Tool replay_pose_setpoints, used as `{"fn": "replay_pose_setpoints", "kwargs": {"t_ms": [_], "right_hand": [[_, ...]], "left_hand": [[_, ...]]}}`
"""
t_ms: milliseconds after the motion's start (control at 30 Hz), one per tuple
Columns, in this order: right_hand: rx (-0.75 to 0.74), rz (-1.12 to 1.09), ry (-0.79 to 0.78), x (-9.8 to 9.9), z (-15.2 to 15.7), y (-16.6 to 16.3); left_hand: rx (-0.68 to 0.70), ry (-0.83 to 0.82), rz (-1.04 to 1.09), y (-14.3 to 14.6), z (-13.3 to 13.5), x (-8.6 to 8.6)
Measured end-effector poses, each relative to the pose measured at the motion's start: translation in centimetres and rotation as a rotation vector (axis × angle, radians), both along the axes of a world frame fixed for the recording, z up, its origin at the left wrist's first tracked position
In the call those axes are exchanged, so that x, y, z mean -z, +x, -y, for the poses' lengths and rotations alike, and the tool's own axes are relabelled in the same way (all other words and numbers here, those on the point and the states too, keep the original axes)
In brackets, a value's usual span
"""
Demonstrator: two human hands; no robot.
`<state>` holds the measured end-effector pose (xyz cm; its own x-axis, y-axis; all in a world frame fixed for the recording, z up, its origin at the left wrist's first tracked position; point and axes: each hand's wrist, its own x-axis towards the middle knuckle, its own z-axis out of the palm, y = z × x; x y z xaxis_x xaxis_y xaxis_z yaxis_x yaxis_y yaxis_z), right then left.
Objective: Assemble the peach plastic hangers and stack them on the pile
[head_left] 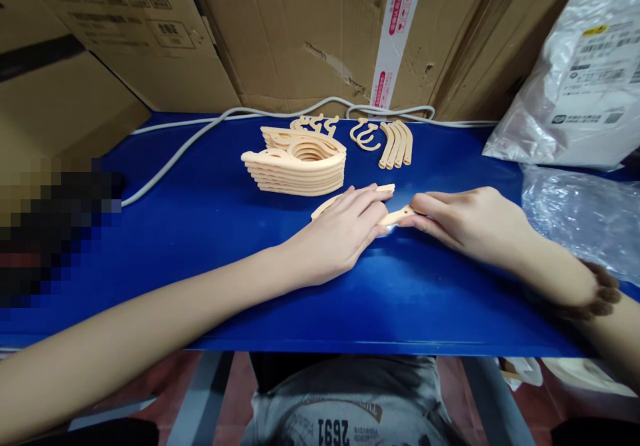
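My left hand [340, 236] lies over cream plastic hanger parts, its thumb and fingers closed around the near one. Of that hanger piece [399, 216], only the right end with a small hole shows. My right hand [470, 223] pinches this end between thumb and fingers. A second curved part [325, 206] pokes out on the far side of my left hand, mostly covered by it. Something small and whitish lies under the held piece, too hidden to name. Beyond my hands stands a neat stack of cream hanger bodies [300, 174].
Behind the stack are several cream hooks [317, 125], with more hooks [365, 134] and several curved arms [396, 145] to the right. A white cable [200, 125] crosses the blue table [240, 299]. Cardboard boxes [310, 33] back it; a plastic parcel [575, 93] sits right.
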<state>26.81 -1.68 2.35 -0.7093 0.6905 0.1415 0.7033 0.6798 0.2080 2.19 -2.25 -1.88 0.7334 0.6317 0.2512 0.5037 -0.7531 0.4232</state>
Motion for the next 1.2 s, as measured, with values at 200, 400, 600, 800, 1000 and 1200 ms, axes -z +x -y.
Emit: {"fn": "replay_pose_setpoints", "kwargs": {"t_ms": [200,400,600,800,1000,1200], "right_hand": [[0.001,-0.011,0.012,0.39,-0.17,-0.20],[-0.009,0.088,0.116,0.00,0.35,-0.33],[-0.025,0.061,0.126,0.01,0.15,-0.20],[-0.045,0.028,0.087,0.15,0.05,-0.05],[-0.060,0.005,0.094,0.09,0.12,0.00],[-0.032,-0.132,-0.102,0.22,-0.25,0.12]], "left_hand": [[-0.007,0.009,-0.004,-0.09,-0.11,0.06],[0.001,0.008,-0.002,-0.06,-0.07,-0.16],[0.005,0.012,0.000,-0.06,-0.06,-0.18],[0.015,0.014,-0.004,-0.12,-0.08,-0.27],[0.011,0.022,-0.007,-0.17,-0.13,-0.20],[0.005,0.034,-0.013,-0.15,-0.16,-0.05]]}}
